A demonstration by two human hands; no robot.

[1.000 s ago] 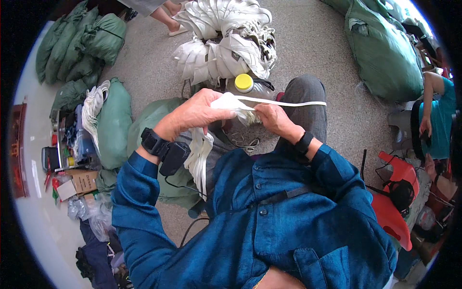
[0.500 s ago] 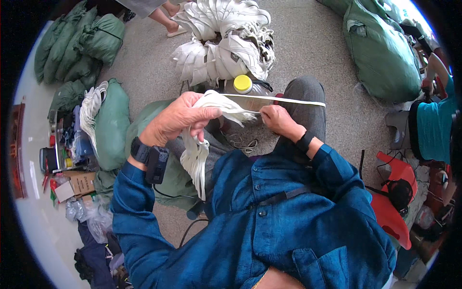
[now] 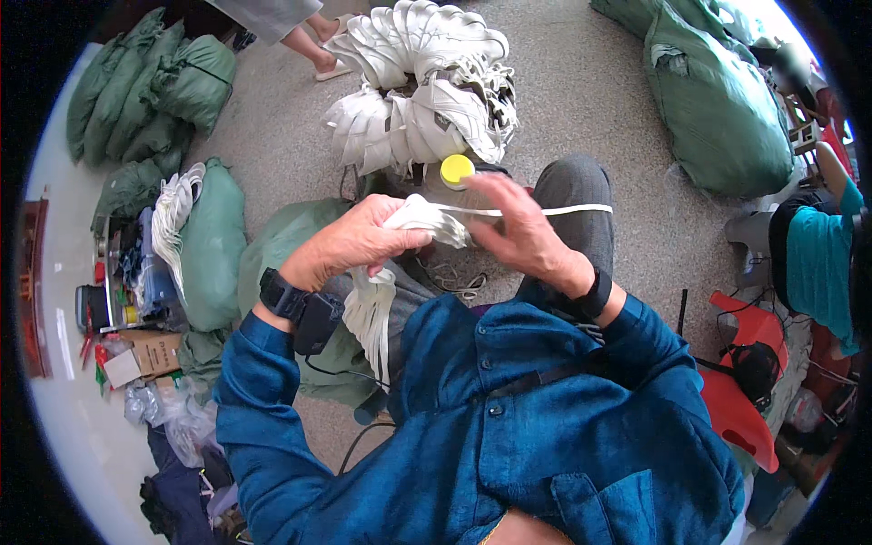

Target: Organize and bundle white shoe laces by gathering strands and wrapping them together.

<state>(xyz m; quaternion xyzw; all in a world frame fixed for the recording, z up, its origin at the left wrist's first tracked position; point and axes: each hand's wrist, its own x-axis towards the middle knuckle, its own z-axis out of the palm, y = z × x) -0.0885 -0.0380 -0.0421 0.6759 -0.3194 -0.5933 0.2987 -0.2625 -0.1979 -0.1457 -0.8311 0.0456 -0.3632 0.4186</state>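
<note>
Closed around a bundle of flat white laces (image 3: 371, 313), my left hand (image 3: 345, 243) is above my lap. The looped top of the bundle pokes out past the thumb and its long tails hang below the fist. From the bundle one single white lace (image 3: 581, 209) runs rightward over my right knee. My right hand (image 3: 534, 238) is raised over that lace with its fingers stretched out, a little blurred; whether it touches the lace I cannot tell. A jar with a yellow lid (image 3: 457, 170) stands just beyond my hands.
White pieces like shoe uppers (image 3: 427, 118) form a big pile ahead. Stuffed green sacks (image 3: 718, 100) lie right and left, one sack (image 3: 213, 245) with more white laces on it. A red chair (image 3: 740, 400) and a person in teal (image 3: 817, 254) are at right.
My right hand has gone from pinching near the bundle's end to spread fingers, raised a little. My left hand has lowered slightly with the laces still in it.
</note>
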